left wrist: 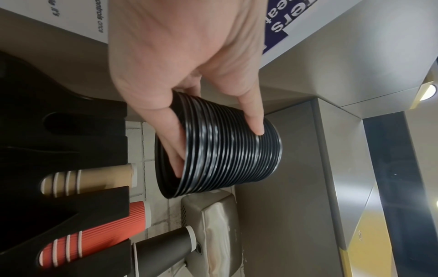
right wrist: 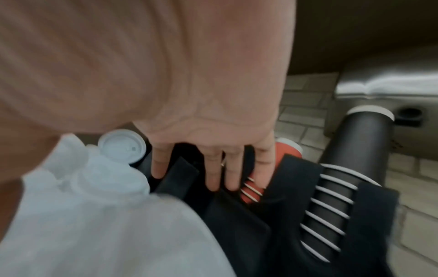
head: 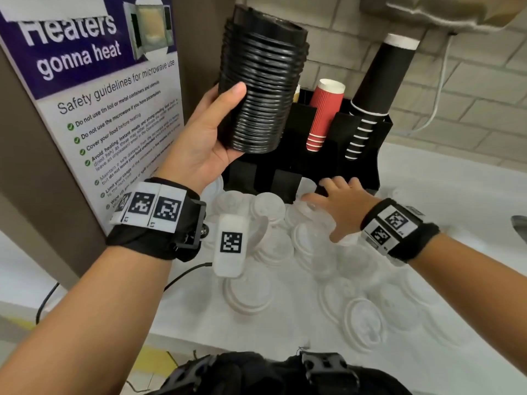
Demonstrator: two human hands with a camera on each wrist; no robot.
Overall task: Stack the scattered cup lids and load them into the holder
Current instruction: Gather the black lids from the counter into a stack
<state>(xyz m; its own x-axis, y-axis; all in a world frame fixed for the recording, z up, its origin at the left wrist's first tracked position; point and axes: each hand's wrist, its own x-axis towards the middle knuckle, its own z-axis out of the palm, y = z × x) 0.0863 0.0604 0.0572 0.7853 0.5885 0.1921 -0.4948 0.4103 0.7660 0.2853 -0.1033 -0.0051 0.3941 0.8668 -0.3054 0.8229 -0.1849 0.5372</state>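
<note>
My left hand (head: 219, 118) grips a tall stack of black cup lids (head: 262, 95), thumb on the front and fingers behind, raised and tilted above the left side of the black holder (head: 322, 155). The left wrist view shows the same stack of black lids (left wrist: 227, 150) pinched between thumb and fingers of that hand (left wrist: 201, 78), beside the holder (left wrist: 71, 150). My right hand (head: 333, 195) is open with fingers spread, low over the scattered white lids (head: 271, 223) at the holder's front edge. In the blurred right wrist view its fingers (right wrist: 213, 168) reach over the holder (right wrist: 237, 224), beside a white lid (right wrist: 120, 148).
Red cups (head: 325, 115) and black cups (head: 379, 89) fill holder slots; brown cups (left wrist: 90, 180) fill another. A microwave poster (head: 94, 81) covers the left wall. A white tagged box (head: 231, 243) with a cable hangs at my left wrist. White lids litter the counter (head: 456, 195).
</note>
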